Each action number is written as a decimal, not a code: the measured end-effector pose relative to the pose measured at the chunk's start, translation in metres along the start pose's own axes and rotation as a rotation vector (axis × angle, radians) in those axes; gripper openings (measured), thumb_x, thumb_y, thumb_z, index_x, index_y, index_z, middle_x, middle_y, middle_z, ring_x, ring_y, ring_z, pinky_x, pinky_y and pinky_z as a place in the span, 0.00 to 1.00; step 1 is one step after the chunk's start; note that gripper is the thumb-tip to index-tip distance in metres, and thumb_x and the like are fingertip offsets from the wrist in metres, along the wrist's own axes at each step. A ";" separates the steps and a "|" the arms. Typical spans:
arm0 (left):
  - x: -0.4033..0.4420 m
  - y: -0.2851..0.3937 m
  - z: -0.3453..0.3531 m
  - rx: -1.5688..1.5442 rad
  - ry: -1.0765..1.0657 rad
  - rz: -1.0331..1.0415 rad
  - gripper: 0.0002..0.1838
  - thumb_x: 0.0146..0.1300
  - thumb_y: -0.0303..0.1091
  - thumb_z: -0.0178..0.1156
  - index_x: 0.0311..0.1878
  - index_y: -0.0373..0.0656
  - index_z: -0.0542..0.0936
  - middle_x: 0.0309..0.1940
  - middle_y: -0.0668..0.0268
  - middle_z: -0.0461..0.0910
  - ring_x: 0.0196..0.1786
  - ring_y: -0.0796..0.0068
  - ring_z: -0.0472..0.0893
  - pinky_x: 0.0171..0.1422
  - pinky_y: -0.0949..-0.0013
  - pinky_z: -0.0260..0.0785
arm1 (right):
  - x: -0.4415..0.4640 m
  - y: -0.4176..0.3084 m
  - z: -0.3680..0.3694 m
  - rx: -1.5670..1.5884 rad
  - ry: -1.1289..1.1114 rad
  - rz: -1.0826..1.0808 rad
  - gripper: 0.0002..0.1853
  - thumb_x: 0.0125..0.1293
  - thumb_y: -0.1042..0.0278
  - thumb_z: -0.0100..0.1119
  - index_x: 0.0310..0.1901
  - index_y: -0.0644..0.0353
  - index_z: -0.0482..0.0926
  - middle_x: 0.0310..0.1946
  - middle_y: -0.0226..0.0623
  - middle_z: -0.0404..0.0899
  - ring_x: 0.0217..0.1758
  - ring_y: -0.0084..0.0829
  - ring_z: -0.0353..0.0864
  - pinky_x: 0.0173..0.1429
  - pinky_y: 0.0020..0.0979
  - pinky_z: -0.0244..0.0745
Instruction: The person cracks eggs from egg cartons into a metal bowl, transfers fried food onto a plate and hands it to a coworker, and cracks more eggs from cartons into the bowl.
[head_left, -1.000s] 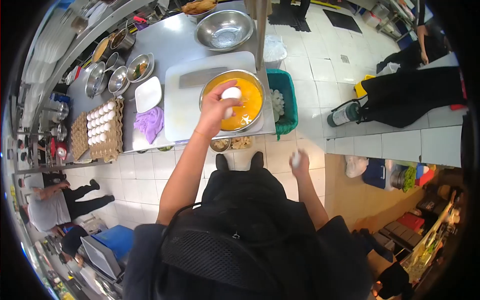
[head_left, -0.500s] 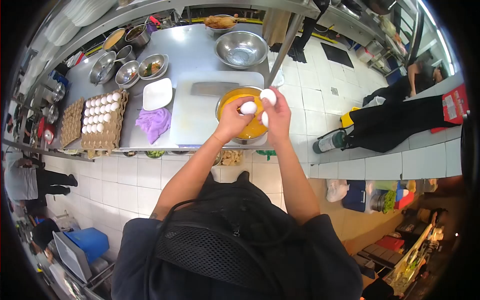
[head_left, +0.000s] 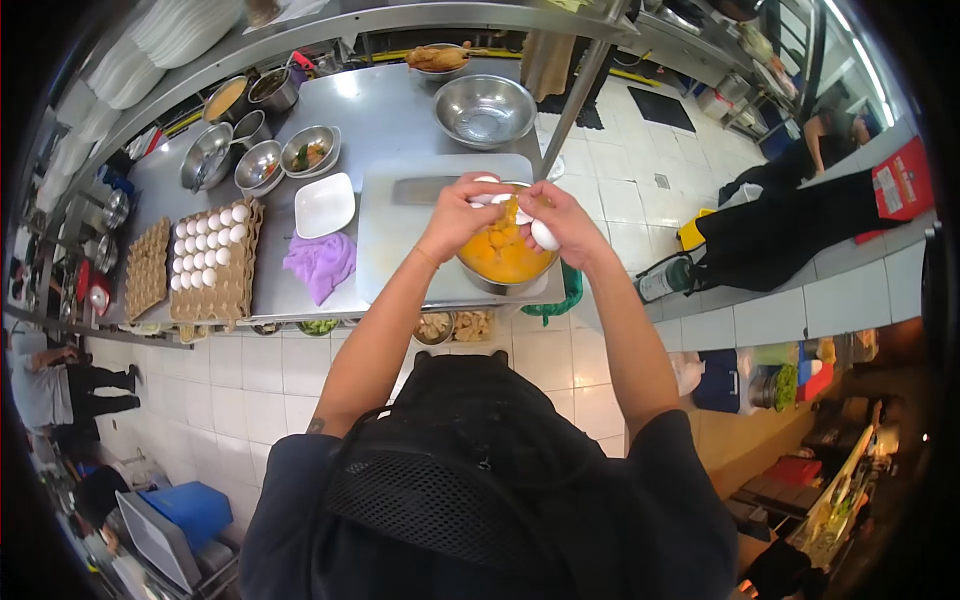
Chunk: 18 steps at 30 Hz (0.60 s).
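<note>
Above a metal bowl of yellow beaten egg (head_left: 507, 262), my two hands are close together. My left hand (head_left: 460, 216) is closed on a cracked eggshell (head_left: 490, 199), its fingers curled around the white shell. Yolk and egg white (head_left: 511, 212) hang between the hands over the bowl. My right hand (head_left: 568, 222) grips a whole white egg (head_left: 545, 236) low against its fingers, with white shell also at its fingertips. The fingers partly hide the shell pieces. Beside the bowl lies a white cutting board (head_left: 393, 240) with a broad knife (head_left: 418, 190) on it.
A carton of white eggs (head_left: 212, 262) stands at the left, beside an empty carton (head_left: 148, 268). Nearby are a purple cloth (head_left: 320, 266), a white dish (head_left: 325, 206) and several metal bowls. A large metal bowl (head_left: 485, 110) sits behind the board. Other people are around the kitchen.
The egg in my left hand has been cracked open, and its contents now drop toward the bowl. My hands have come together, and the right hand has turned and lowered. The view has shifted slightly.
</note>
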<state>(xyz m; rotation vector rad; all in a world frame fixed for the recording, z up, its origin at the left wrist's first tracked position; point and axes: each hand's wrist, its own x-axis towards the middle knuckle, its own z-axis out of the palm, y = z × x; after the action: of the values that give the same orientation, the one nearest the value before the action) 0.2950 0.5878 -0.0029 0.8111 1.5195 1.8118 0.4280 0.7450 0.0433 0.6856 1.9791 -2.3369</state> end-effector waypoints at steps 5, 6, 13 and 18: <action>0.018 0.024 0.000 0.378 -0.052 0.387 0.19 0.57 0.25 0.71 0.54 0.47 0.88 0.61 0.61 0.75 0.62 0.68 0.77 0.65 0.67 0.72 | -0.005 -0.035 0.001 -0.281 0.014 -0.193 0.15 0.71 0.59 0.65 0.54 0.56 0.78 0.27 0.28 0.77 0.21 0.18 0.75 0.23 0.22 0.70; 0.021 0.038 0.006 0.380 -0.069 0.382 0.19 0.57 0.25 0.71 0.54 0.47 0.88 0.61 0.61 0.75 0.62 0.68 0.77 0.65 0.67 0.72 | -0.008 -0.043 0.001 -0.329 0.024 -0.254 0.15 0.71 0.61 0.65 0.54 0.56 0.78 0.27 0.28 0.76 0.22 0.17 0.75 0.23 0.21 0.69; 0.078 0.116 0.090 0.699 -0.164 0.806 0.25 0.55 0.34 0.74 0.59 0.55 0.85 0.61 0.58 0.73 0.62 0.57 0.77 0.65 0.61 0.72 | -0.025 -0.060 -0.049 -0.086 0.379 -0.689 0.17 0.74 0.67 0.59 0.61 0.59 0.73 0.35 0.32 0.79 0.25 0.19 0.78 0.25 0.22 0.73; 0.082 0.050 0.092 0.542 -0.125 0.639 0.25 0.62 0.27 0.64 0.65 0.47 0.80 0.55 0.57 0.77 0.45 0.64 0.84 0.52 0.64 0.77 | 0.019 0.102 -0.134 -0.310 0.545 -0.128 0.36 0.70 0.56 0.65 0.75 0.52 0.62 0.33 0.33 0.78 0.21 0.26 0.75 0.21 0.31 0.70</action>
<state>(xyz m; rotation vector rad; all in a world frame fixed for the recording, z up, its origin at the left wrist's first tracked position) 0.3134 0.7015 0.0647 1.8031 1.8272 1.7110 0.4823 0.8557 -0.0731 1.3070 2.5888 -1.9686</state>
